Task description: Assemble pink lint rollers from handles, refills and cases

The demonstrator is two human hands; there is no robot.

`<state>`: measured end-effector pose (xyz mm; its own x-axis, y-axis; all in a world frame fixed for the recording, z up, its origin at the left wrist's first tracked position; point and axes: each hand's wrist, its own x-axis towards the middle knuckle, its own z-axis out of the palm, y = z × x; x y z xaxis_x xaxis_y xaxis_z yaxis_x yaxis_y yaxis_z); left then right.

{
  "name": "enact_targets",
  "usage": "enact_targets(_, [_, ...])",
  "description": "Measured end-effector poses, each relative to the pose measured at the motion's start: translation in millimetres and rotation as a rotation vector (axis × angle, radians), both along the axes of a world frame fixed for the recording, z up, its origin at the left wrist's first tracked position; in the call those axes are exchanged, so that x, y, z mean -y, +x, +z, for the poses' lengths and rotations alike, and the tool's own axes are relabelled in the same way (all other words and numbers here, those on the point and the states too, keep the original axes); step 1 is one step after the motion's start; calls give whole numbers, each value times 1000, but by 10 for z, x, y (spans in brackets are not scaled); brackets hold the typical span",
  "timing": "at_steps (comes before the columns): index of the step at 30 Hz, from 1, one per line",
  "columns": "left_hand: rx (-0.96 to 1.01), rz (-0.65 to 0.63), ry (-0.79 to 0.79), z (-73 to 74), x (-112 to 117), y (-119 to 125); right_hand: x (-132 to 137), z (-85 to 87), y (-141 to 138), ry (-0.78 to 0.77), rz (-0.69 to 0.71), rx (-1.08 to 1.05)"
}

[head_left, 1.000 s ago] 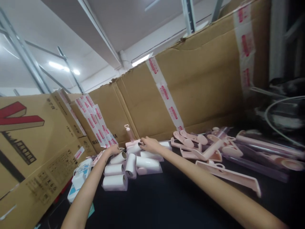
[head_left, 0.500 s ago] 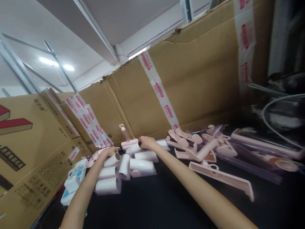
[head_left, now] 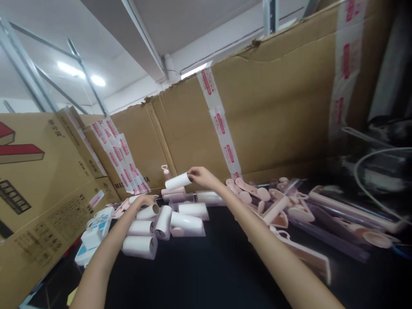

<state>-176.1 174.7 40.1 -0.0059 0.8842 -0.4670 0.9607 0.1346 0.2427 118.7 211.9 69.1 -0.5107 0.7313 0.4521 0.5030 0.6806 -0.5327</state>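
My right hand (head_left: 200, 176) pinches one end of a white lint roller refill roll (head_left: 178, 181), lifted and slightly tilted above the pile. My left hand (head_left: 146, 200) is curled low at the back left, among the rolls; whatever its fingers close on is hidden. Just in front of it lies a white roll (head_left: 148, 212) with its brown cardboard core facing me. More white rolls (head_left: 138, 246) in clear-pinkish covers lie loosely together on the black surface. A pink piece with a heart-shaped loop (head_left: 165, 171) stands upright behind the raised roll.
Pink roller handles (head_left: 273, 210) and clear purplish covers (head_left: 328, 234) are heaped on the right. A tall cardboard wall (head_left: 273, 107) closes off the back. At left are a large printed box (head_left: 48, 193) and a blue-and-white item (head_left: 93, 236). A white cable (head_left: 363, 159) loops at far right.
My right hand has lifted the white roll up from the pile. My left hand has stayed near the same spot. The camera view has shifted slightly.
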Motion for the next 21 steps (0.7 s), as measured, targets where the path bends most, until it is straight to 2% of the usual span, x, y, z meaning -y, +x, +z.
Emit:
enact_targets(5, [57, -22, 183, 156, 69, 47, 63, 295, 308, 110, -43, -79])
enact_targets(9, [118, -69, 356, 197, 41, 242, 141, 355, 346, 110, -137, -17])
enact_targets(13, [185, -103, 429, 36, -49, 496, 185, 240, 194, 61, -195, 130])
enact_targets(16, [230, -77, 518, -54, -112, 550, 183, 73, 32, 1, -144, 257])
enact_targets(21, [291, 92, 782, -19, -282, 463, 175, -180, -187, -46, 2, 341])
